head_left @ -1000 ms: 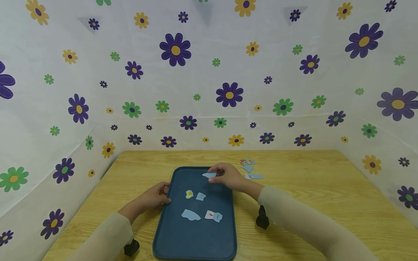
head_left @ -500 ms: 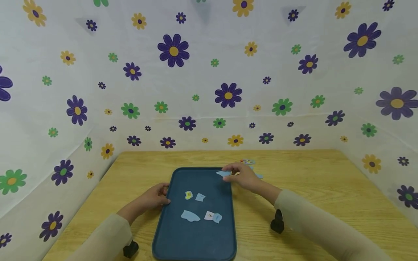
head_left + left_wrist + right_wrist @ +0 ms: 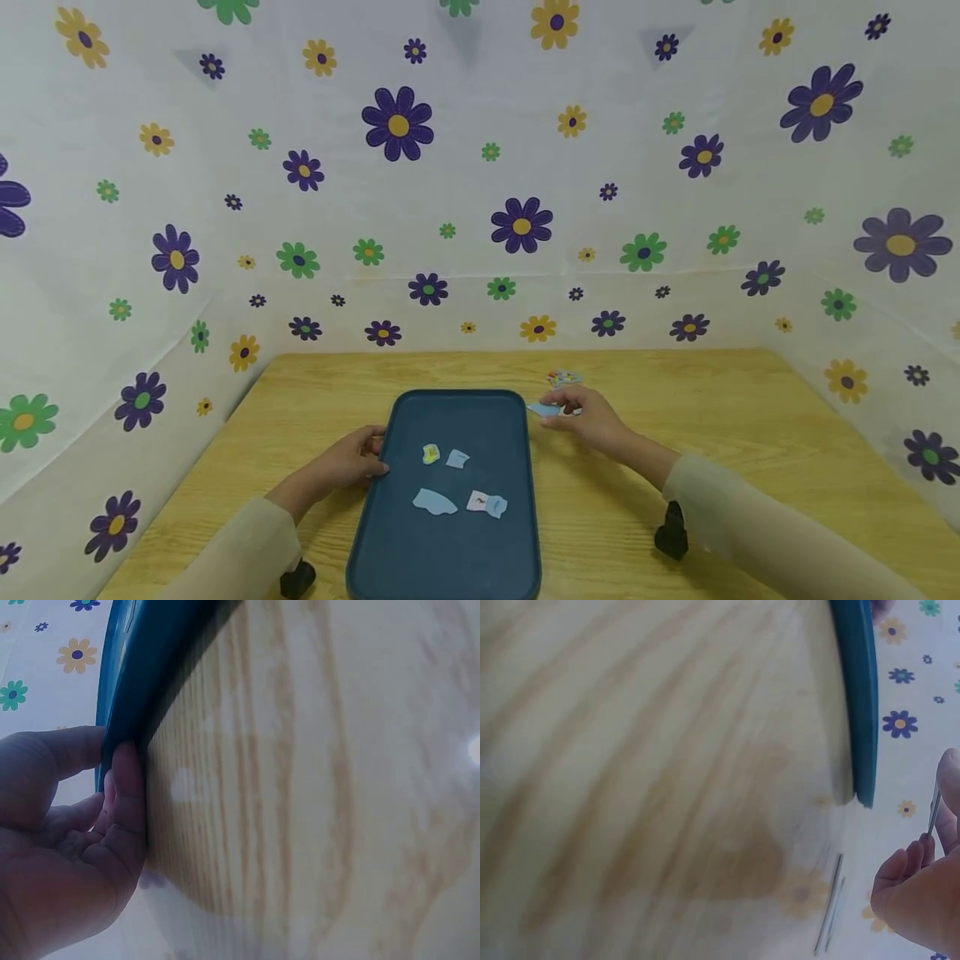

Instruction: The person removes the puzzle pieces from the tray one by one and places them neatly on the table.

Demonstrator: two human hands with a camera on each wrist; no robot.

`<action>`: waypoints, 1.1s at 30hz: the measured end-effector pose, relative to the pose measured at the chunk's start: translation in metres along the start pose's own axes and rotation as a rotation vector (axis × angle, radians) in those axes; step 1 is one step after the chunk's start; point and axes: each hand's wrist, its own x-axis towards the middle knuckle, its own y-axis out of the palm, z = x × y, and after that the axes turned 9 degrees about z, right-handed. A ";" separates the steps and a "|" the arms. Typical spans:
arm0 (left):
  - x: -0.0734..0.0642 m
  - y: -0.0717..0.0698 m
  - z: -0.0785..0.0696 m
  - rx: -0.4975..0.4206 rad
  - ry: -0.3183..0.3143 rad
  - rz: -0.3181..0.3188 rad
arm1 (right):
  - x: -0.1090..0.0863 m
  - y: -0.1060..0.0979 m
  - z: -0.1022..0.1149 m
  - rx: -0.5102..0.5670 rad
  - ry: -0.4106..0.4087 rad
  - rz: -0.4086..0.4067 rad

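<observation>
My left hand (image 3: 341,462) grips the left rim of a dark blue tray (image 3: 442,554), thumb on top; the left wrist view shows the fingers at the tray's outer side. Just right of the tray's far right corner, my right hand (image 3: 592,421) pinches a flat light blue piece of card (image 3: 544,409). The right wrist view shows that card (image 3: 934,808) edge-on, thin between thumb and fingers. On the tray lie a yellow piece (image 3: 431,454), a small light blue piece (image 3: 457,459), a larger light blue piece (image 3: 434,502) and a white-and-blue one (image 3: 487,503).
A small group of colourful card pieces (image 3: 564,379) lies on the wooden table (image 3: 675,417) behind my right hand, which partly hides other pieces there. Flower-patterned white sheeting (image 3: 450,183) surrounds the table's back and sides.
My right hand has moved right with the light blue card, from above the tray's far end to beyond its right rim. The left hand keeps its grip; the pieces on the tray lie as before.
</observation>
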 end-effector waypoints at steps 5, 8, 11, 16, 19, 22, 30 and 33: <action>0.001 0.000 0.000 -0.007 0.001 0.002 | -0.008 -0.005 -0.006 -0.017 0.052 -0.039; 0.001 -0.001 -0.001 -0.014 0.004 0.008 | -0.013 -0.008 -0.009 -0.044 0.068 -0.052; 0.000 -0.001 -0.002 -0.018 0.003 0.012 | -0.018 -0.012 -0.012 -0.056 0.094 -0.065; -0.001 -0.001 -0.002 -0.011 -0.002 0.010 | -0.027 -0.018 -0.016 -0.062 0.122 -0.076; -0.002 -0.001 -0.001 -0.008 -0.005 0.008 | -0.029 -0.021 -0.019 -0.081 0.126 -0.066; -0.002 -0.001 -0.001 -0.014 -0.003 0.008 | -0.031 -0.023 -0.022 -0.092 0.133 -0.060; -0.002 -0.002 -0.001 -0.008 0.005 0.015 | -0.030 -0.027 -0.032 -0.090 0.125 -0.031; -0.002 -0.001 0.000 -0.008 0.002 0.018 | -0.028 -0.027 -0.038 -0.091 0.132 -0.025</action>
